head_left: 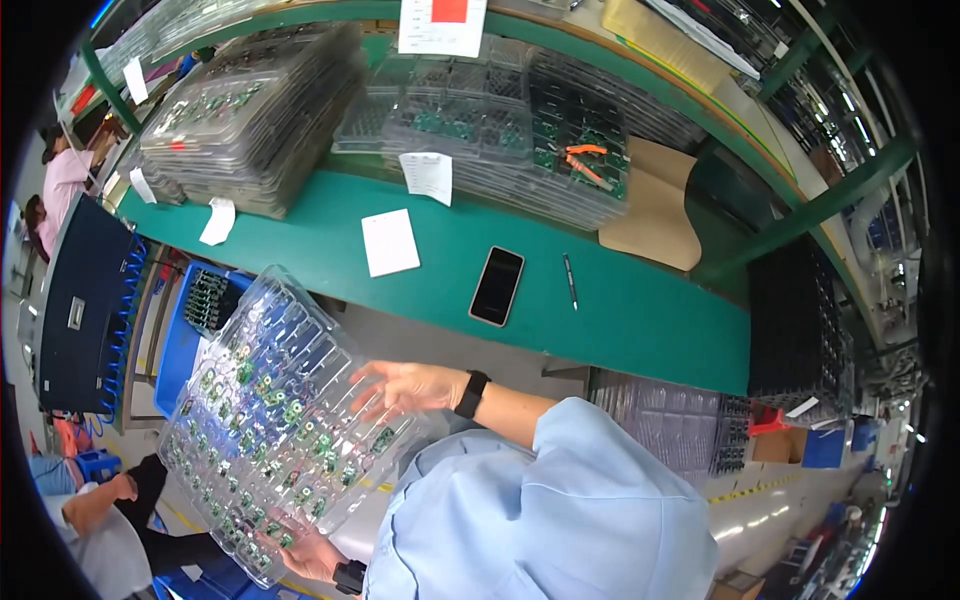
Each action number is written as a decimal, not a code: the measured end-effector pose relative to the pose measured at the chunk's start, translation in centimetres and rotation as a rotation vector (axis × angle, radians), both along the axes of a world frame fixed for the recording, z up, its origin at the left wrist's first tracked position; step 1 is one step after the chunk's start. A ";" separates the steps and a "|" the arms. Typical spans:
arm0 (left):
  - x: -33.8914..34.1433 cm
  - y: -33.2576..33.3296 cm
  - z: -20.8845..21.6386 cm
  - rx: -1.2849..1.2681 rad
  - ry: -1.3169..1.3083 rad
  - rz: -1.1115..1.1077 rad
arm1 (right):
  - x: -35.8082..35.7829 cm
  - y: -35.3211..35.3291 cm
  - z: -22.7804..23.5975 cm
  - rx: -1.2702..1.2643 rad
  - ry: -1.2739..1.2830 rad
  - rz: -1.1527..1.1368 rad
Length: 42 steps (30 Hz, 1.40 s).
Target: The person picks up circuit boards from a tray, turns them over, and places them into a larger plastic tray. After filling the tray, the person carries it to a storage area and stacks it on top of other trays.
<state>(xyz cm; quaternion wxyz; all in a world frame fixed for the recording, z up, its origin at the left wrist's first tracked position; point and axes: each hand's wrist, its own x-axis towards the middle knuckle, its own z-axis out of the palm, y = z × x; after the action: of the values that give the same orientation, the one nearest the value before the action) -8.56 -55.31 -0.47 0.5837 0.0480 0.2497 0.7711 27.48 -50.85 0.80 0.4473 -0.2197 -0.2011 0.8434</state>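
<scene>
A clear plastic tray (325, 350) with rows of small green circuit boards (290, 410) is held tilted in front of me, left of my body. My right hand (415, 388), with a black band at the wrist, grips the tray's bench-side edge, its fingers spread over the plastic. Low in the picture, my left hand (308, 553) holds the near edge; part of it sits behind the plastic. Under the tray's far corner is a blue bin (178, 345) with a dark block of stacked parts (208, 300).
On the green bench (620, 330) lie a phone (497, 286), a pen (570, 282) and a white pad (390, 243). Tray stacks (250, 120) stand behind, with orange-handled pliers (585, 165) on one. A seated person (100, 530) is at lower left; a dark cabinet (80, 310) stands beyond.
</scene>
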 end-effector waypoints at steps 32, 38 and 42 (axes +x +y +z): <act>-8.9 -6.3 -2.0 0.233 -0.099 0.339 | 25.9 -6.3 -9.6 -0.155 -2.475 -1.073; -21.4 -8.1 -0.3 0.365 -0.144 0.326 | 3.3 3.9 -2.4 0.247 -1.687 -1.426; -29.0 -11.0 -0.8 0.385 -0.140 0.394 | -15.0 10.1 -0.1 0.263 -1.105 -0.953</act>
<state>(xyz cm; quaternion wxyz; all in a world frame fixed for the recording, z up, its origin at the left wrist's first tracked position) -37.61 -66.31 -1.22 0.4183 0.0552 0.0625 0.9045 12.51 -40.79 0.70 0.6210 -0.6202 -0.3789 0.2935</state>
